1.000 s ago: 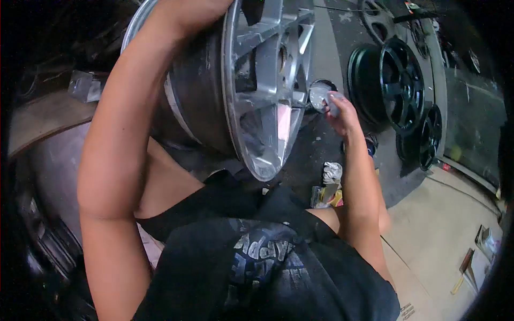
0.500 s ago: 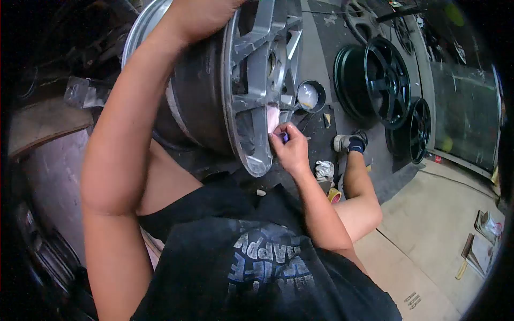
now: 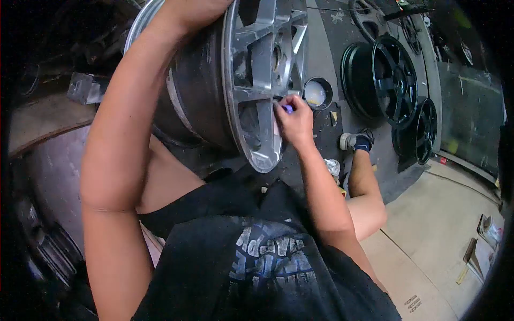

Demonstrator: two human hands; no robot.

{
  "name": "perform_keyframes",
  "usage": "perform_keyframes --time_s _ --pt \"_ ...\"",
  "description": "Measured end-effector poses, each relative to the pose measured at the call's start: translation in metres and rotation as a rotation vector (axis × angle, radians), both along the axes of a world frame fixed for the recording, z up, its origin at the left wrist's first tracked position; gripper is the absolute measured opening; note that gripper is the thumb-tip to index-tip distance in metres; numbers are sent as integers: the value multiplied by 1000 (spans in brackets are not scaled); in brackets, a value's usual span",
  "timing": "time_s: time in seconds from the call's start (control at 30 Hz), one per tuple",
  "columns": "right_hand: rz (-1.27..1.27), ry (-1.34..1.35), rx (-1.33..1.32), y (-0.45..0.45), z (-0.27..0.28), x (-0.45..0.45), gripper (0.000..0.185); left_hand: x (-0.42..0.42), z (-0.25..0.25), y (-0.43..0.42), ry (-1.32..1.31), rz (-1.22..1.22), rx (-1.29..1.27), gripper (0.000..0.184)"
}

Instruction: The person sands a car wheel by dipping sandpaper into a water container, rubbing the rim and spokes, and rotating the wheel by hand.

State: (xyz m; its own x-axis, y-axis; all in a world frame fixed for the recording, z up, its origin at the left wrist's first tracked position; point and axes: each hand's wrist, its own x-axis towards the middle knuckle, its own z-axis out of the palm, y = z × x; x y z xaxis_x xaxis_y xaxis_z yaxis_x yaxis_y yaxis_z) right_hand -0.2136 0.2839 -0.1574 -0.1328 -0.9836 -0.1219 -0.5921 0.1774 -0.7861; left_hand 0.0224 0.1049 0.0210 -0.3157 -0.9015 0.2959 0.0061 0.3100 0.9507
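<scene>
A silver alloy wheel [image 3: 262,101] stands tilted on its side edge before me, its spoked face turned right. My left hand [image 3: 199,12] rests at the top of its rim; the fingers run out of the frame. My right hand [image 3: 295,119] is closed in a pinch on a small purple object [image 3: 288,109], mostly hidden by the fingers, and is against a spoke. Below the fingertips, a pale pink patch [image 3: 276,127] shows on that spoke. Just beyond the hand sits a dark round tub [image 3: 318,93] with whitish contents.
Dark green wheels [image 3: 393,80] stand on the floor to the right, near a glass panel [image 3: 468,112]. My shoe [image 3: 354,141] is planted near them, with a crumpled white cloth [image 3: 332,168] nearer me. Papers [image 3: 484,249] lie on the pale floor at far right.
My right hand has moved up along the spoke, with the purple object still in its fingers. My left hand has stayed at the rim. The view has shifted slightly.
</scene>
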Motion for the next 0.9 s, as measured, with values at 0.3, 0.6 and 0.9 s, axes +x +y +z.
perform_keyframes --time_s 0.3,0.6,0.9 --pt "73 -10 50 38 4 -8 17 8 3 6 -32 76 159 10" --pt "55 -29 91 58 14 -10 18 11 2 6 -20 55 132 11" --pt "24 -2 43 52 9 -1 17 11 6 7 -84 78 101 9"
